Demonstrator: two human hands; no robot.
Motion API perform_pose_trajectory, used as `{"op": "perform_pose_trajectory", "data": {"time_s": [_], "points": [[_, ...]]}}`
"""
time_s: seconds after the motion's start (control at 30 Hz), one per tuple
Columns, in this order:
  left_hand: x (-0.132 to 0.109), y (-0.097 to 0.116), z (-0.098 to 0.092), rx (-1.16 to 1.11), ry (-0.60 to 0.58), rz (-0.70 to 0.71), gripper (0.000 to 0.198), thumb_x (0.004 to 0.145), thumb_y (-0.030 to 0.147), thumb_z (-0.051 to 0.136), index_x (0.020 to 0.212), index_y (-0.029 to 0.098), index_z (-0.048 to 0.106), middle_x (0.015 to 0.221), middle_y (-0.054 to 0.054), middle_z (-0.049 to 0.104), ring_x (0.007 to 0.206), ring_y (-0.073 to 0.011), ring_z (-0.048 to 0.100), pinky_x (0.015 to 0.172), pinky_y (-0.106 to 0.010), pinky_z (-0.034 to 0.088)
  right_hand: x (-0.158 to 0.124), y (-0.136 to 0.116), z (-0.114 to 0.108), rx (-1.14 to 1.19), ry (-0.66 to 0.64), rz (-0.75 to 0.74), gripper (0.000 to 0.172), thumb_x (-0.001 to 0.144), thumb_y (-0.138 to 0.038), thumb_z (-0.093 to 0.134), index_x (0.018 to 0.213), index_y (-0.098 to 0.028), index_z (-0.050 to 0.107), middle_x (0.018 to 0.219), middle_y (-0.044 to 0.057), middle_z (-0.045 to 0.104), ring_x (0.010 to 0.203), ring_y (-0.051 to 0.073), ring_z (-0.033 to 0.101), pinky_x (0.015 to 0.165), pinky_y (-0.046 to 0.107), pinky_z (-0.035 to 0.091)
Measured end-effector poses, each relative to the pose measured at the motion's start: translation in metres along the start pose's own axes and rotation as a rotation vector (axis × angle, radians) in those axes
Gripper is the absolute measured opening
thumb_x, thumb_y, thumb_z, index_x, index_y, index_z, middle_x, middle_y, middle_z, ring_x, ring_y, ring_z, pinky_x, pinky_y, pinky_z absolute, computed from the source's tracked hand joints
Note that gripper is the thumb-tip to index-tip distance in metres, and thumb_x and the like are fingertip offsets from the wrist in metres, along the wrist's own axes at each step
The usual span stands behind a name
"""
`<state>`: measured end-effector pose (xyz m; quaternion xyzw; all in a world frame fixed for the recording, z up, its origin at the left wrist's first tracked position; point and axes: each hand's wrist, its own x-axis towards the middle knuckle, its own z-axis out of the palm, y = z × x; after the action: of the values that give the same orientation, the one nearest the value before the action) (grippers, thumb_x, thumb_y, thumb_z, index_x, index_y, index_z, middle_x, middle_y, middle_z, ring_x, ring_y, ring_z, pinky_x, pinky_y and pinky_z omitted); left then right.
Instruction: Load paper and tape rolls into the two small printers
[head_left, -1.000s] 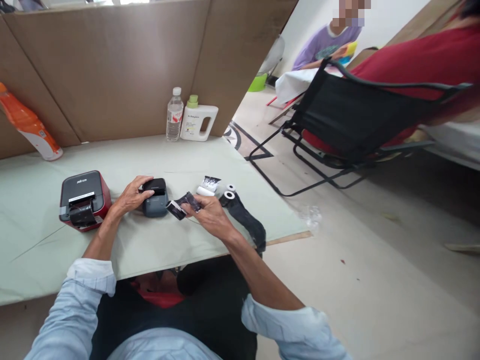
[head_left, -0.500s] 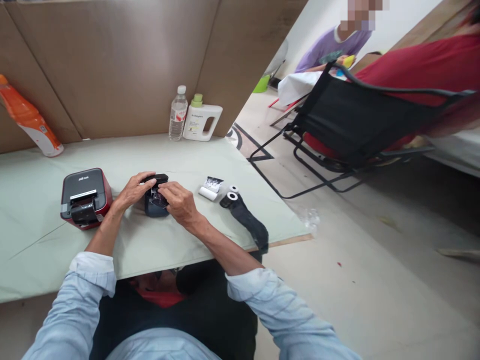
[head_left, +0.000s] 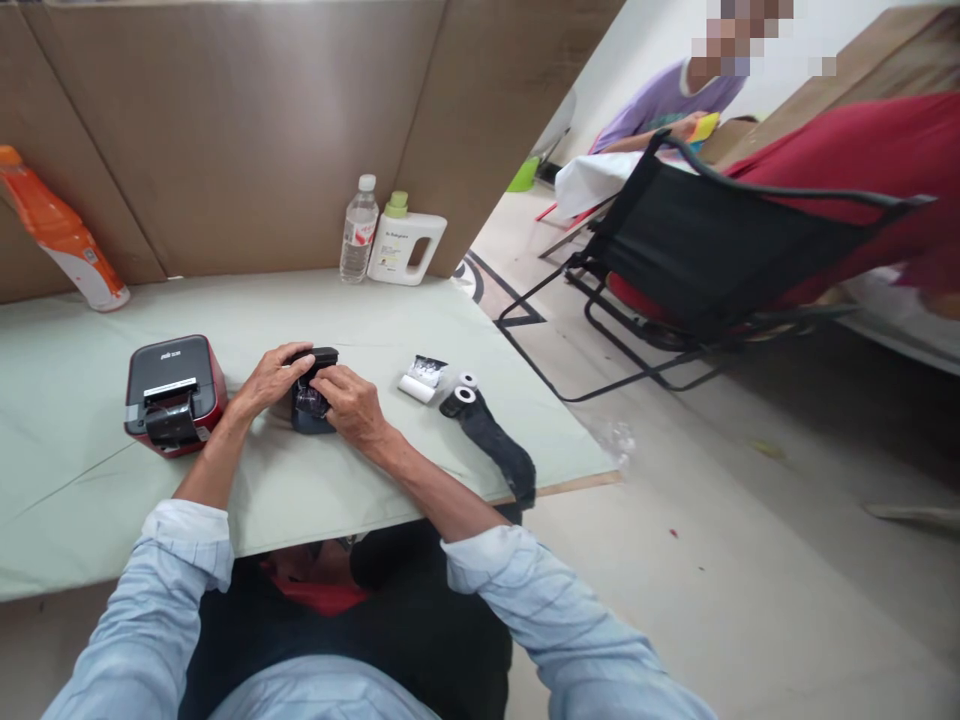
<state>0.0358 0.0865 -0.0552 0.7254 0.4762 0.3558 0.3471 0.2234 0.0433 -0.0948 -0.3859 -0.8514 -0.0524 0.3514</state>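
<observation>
A small dark device [head_left: 313, 421] stands on the pale green tabletop [head_left: 375, 320], its black lid raised at the back. My left hand [head_left: 274, 378] rests at its upper left, fingertips on the lid's edge. At the device's right side, my right hand [head_left: 351, 402] has its fingers pinched on shiny black film [head_left: 311, 400] at the opening. Left of my hands sits a red and black printer [head_left: 174, 392] with dark film at its slot. To the right lie a white paper roll [head_left: 417, 388] and two small rolls [head_left: 464, 395] with a long black strip [head_left: 499, 455].
A water bottle [head_left: 359, 230] and a white jug [head_left: 406, 243] stand by the cardboard wall [head_left: 247, 130]. An orange bottle [head_left: 64, 235] leans at the left. Beyond the table are a black folding chair [head_left: 697, 235], a person in red and a person in purple.
My right hand has shifted slightly left and down over the device, with the black film. The camera view has moved a little. The person in purple has moved an arm.
</observation>
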Motion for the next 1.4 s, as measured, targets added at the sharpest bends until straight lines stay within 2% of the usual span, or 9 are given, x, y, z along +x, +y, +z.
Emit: {"op": "perform_pose_trajectory", "data": {"time_s": [0.13, 0.23, 0.33, 0.53, 0.63, 0.77, 0.97, 1.13, 1.4], "points": [[-0.001, -0.002, 0.0, 0.004, 0.001, 0.012, 0.055, 0.091, 0.054, 0.062, 0.13, 0.017, 0.073, 0.138, -0.012, 0.071, 0.13, -0.0294, 0.064, 0.118, -0.044, 0.045, -0.009, -0.003, -0.002, -0.006, -0.046, 0.0, 0.027, 0.092, -0.006, 0.057, 0.109, -0.019, 0.075, 0.104, 0.01, 0.076, 0.109, 0.027, 0.061, 0.091, 0.039, 0.047], [-0.003, -0.004, 0.0, 0.01, -0.015, 0.033, 0.056, 0.091, 0.055, 0.062, 0.13, 0.017, 0.073, 0.137, -0.012, 0.071, 0.129, -0.0294, 0.065, 0.117, -0.044, 0.046, -0.02, -0.008, -0.004, 0.013, -0.063, 0.002, 0.033, 0.09, -0.009, 0.061, 0.119, -0.018, 0.073, 0.116, 0.013, 0.075, 0.114, 0.029, 0.06, 0.095, 0.042, 0.048], [-0.008, -0.007, -0.001, 0.019, -0.034, 0.053, 0.057, 0.09, 0.054, 0.063, 0.132, 0.017, 0.071, 0.137, -0.013, 0.071, 0.128, -0.0289, 0.065, 0.115, -0.044, 0.048, -0.03, -0.014, -0.005, 0.029, -0.028, 0.015, 0.04, 0.09, -0.01, 0.06, 0.128, -0.017, 0.07, 0.129, 0.016, 0.069, 0.121, 0.031, 0.058, 0.1, 0.045, 0.049], [-0.019, -0.007, -0.006, 0.026, -0.089, 0.138, 0.054, 0.089, 0.047, 0.067, 0.136, 0.02, 0.069, 0.141, -0.014, 0.066, 0.131, -0.0297, 0.062, 0.107, -0.044, 0.054, -0.04, -0.023, -0.009, 0.038, 0.046, 0.018, 0.039, 0.093, -0.016, 0.06, 0.131, -0.015, 0.069, 0.126, 0.018, 0.067, 0.121, 0.033, 0.058, 0.101, 0.049, 0.052], [-0.023, -0.006, -0.008, 0.044, -0.098, 0.132, 0.053, 0.089, 0.046, 0.067, 0.135, 0.021, 0.068, 0.143, -0.014, 0.064, 0.133, -0.0297, 0.06, 0.108, -0.044, 0.053, -0.044, -0.024, -0.017, 0.103, 0.023, -0.015, 0.039, 0.098, -0.031, 0.064, 0.134, -0.017, 0.067, 0.13, 0.018, 0.066, 0.123, 0.033, 0.059, 0.104, 0.053, 0.051], [-0.026, -0.005, -0.009, 0.049, -0.125, 0.118, 0.054, 0.088, 0.047, 0.068, 0.136, 0.021, 0.068, 0.146, -0.015, 0.062, 0.137, -0.0306, 0.057, 0.109, -0.045, 0.053, -0.047, -0.019, -0.028, 0.216, 0.091, -0.001, 0.061, 0.098, -0.057, 0.063, 0.145, -0.017, 0.06, 0.144, 0.022, 0.06, 0.135, 0.035, 0.055, 0.112, 0.055, 0.049], [-0.028, -0.003, -0.009, 0.095, -0.117, 0.11, 0.05, 0.092, 0.048, 0.062, 0.134, 0.021, 0.069, 0.146, -0.015, 0.061, 0.139, -0.0303, 0.055, 0.114, -0.048, 0.05, -0.039, 0.001, -0.017, 0.312, 0.049, 0.268, 0.055, 0.109, -0.044, 0.041, 0.155, -0.016, 0.049, 0.153, 0.02, 0.055, 0.144, 0.03, 0.051, 0.121, 0.052, 0.044], [-0.032, -0.004, -0.004, 0.15, -0.077, 0.093, 0.05, 0.095, 0.043, 0.056, 0.139, 0.021, 0.066, 0.151, -0.015, 0.057, 0.144, -0.029, 0.052, 0.123, -0.049, 0.041, -0.04, 0.007, -0.005, 0.384, 0.017, 0.31, 0.052, 0.111, -0.04, 0.035, 0.153, -0.015, 0.054, 0.151, 0.018, 0.058, 0.142, 0.027, 0.053, 0.123, 0.048, 0.043], [-0.033, -0.013, 0.004, 0.136, 0.002, 0.055, 0.045, 0.092, 0.036, 0.06, 0.134, 0.022, 0.068, 0.142, -0.013, 0.063, 0.137, -0.0285, 0.057, 0.123, -0.052, 0.038, -0.043, 0.008, -0.011, 0.373, -0.031, 0.291, 0.052, 0.11, -0.041, 0.04, 0.156, -0.02, 0.05, 0.156, 0.015, 0.055, 0.146, 0.027, 0.051, 0.123, 0.049, 0.043]]}}
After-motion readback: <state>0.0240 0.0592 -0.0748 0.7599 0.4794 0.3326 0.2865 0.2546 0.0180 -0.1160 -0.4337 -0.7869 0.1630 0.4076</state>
